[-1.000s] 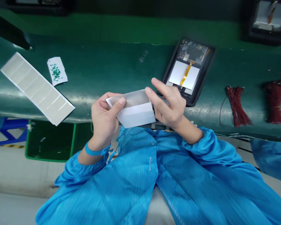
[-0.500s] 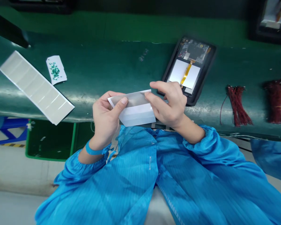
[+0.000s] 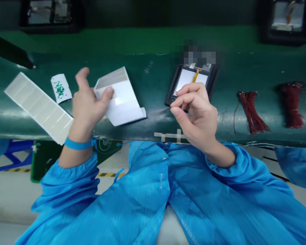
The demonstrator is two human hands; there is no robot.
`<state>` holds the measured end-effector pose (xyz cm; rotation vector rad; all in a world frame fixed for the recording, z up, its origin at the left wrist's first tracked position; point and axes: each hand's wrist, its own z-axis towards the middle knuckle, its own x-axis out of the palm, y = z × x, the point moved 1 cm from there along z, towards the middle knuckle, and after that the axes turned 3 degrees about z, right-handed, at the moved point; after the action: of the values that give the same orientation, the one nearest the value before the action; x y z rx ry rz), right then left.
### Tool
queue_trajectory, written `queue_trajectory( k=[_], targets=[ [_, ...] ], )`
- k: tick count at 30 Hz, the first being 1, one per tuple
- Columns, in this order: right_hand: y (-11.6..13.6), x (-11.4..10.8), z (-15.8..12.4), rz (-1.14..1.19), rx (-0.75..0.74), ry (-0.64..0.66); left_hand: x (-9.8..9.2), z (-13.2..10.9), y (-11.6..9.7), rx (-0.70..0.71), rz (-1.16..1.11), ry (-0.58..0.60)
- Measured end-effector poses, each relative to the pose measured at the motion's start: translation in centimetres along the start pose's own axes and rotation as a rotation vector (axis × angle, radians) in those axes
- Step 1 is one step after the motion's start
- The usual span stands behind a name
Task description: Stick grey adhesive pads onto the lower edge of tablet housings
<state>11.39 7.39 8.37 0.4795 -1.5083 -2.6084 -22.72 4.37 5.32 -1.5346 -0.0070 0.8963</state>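
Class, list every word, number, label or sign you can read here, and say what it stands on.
Nothing reads clearly.
Round emblem on the green bin: too small.
Faint marks on the belt: blurred.
Top of the tablet: pixelated.
White sheet in the left hand: blank.

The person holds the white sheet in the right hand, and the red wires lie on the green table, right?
No. The head view shows the white sheet held in the left hand, not the right hand, which is apart from it. The red wires do lie on the green table.
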Motion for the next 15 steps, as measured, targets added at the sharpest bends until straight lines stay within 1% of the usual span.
queue_trajectory(
  k=[1, 2, 3, 4, 5, 6, 7, 8, 9, 10, 11, 12, 13, 15],
  targets=[
    [-0.6, -0.7, -0.1, -0.013, 0.022, -0.018, -0.2, 0.0, -0.7, 0.070, 0.224, -0.042],
    [-1.3, -1.5, -0.2, -0.031, 0.031, -0.040, 0.0, -0.3, -1.6, 0.177, 0.433, -0.091],
    [-1.9, -2.2, -0.4, -0.055, 0.033, -0.062, 0.8, -1.0, -2.7, 0.306, 0.568, -0.127],
    [-2.5, -3.0, -0.5, -0.083, 0.033, -0.082, 2.1, -1.9, -3.7, 0.439, 0.591, -0.129],
    [-3.0, -3.7, -0.6, -0.114, 0.032, -0.099, 4.0, -2.9, -4.8, 0.552, 0.542, -0.084],
    [-3.4, -4.4, -0.7, -0.144, 0.029, -0.116, 6.4, -4.0, -5.6, 0.640, 0.457, 0.014],
    [-3.7, -5.1, -0.7, -0.168, 0.022, -0.132, 9.0, -5.0, -6.3, 0.694, 0.382, 0.181],
    [-3.8, -5.7, -0.7, -0.187, 0.014, -0.146, 11.6, -5.9, -6.8, 0.696, 0.371, 0.311],
    [-3.8, -6.3, -0.7, -0.201, 0.008, -0.156, 14.0, -6.7, -7.2, 0.700, 0.396, 0.377],
    [-3.7, -6.9, -0.7, -0.210, 0.009, -0.163, 16.0, -7.4, -7.3, 0.699, 0.431, 0.419],
    [-3.6, -7.3, -0.7, -0.215, 0.019, -0.164, 17.4, -8.0, -7.3, 0.698, 0.474, 0.429],
    [-3.5, -7.7, -0.8, -0.215, 0.040, -0.161, 18.3, -8.5, -7.2, 0.704, 0.507, 0.422],
    [-3.4, -8.1, -0.9, -0.210, 0.067, -0.157, 18.6, -9.1, -7.1, 0.713, 0.528, 0.415],
    [-3.4, -8.4, -1.3, -0.179, 0.129, -0.137, 18.0, -10.2, -6.9, 0.733, 0.526, 0.410]
  ],
)
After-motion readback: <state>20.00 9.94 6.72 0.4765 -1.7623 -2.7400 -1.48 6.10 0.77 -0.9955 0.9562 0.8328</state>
